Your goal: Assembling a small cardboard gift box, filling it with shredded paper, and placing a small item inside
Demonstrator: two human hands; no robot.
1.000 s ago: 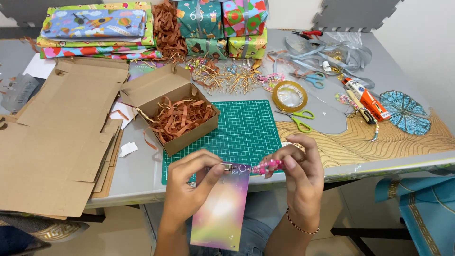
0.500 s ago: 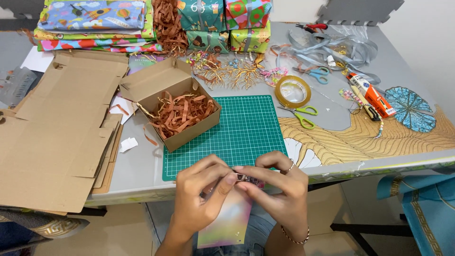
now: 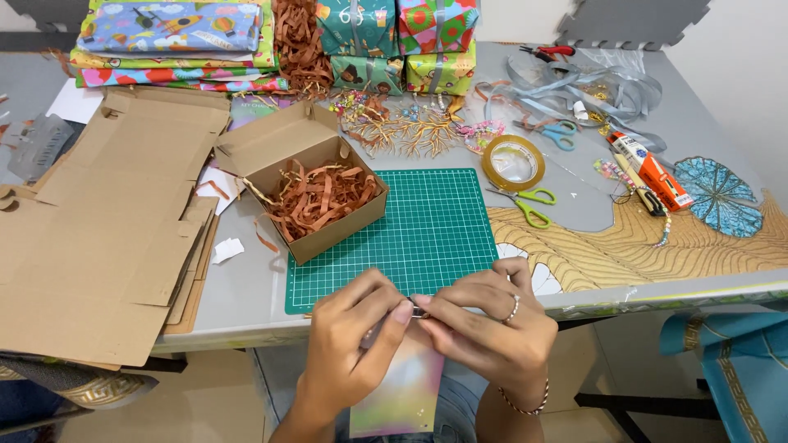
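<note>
On the table in front of me lies a green cutting mat point(image 3: 410, 234). At its far left corner I see an open cardboard box point(image 3: 308, 193) filled with brown paper shreds point(image 3: 322, 197). Flattened cardboard sheets point(image 3: 98, 238) cover the left side. Along the far edge I see folded wrapping paper point(image 3: 168, 37) on the left and wrapped gift boxes point(image 3: 398, 41) beside it. To the right of the mat sit a roll of clear tape point(image 3: 513, 162) and green-handled scissors point(image 3: 525, 205). Farther off lie blue-handled scissors point(image 3: 558, 134) and grey ribbon point(image 3: 591, 90).
</note>
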